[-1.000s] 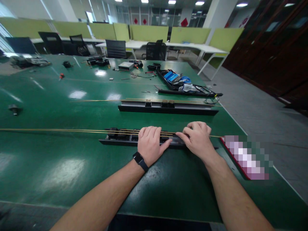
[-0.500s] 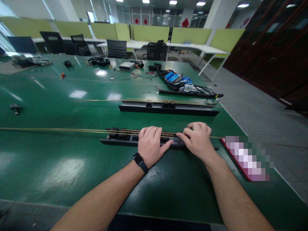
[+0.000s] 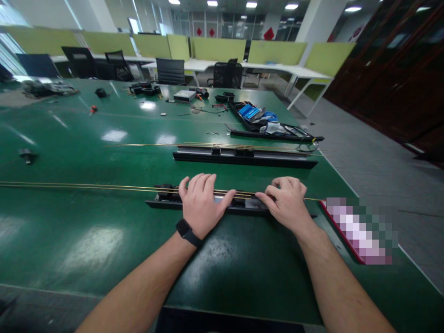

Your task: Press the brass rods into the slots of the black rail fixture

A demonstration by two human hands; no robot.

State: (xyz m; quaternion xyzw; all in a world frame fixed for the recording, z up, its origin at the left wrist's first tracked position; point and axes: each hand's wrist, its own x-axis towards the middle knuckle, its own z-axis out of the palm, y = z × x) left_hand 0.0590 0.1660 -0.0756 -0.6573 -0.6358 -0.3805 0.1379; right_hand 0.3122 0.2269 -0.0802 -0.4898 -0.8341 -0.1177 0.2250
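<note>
Gold rods (image 3: 243, 194) lie along the black rail (image 3: 166, 205) on the surface (image 3: 114, 273), probably to keep them straight. The left hand (image 3: 201, 206) rests over them, fingers spread loosely, perhaps steadying; the right hand's (image 3: 287, 203) fingers seem to pinch rods at the rail's right end.

blk chairs (image 3: 227, 75) nr wht desks (image 3: 301, 71), bkgd

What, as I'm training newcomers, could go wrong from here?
The gold rods reach well past the left end of the near black rail, so a knock out there might shift them. A thin rod showing beyond the right hand runs towards the red-edged item and could catch on it.
</note>
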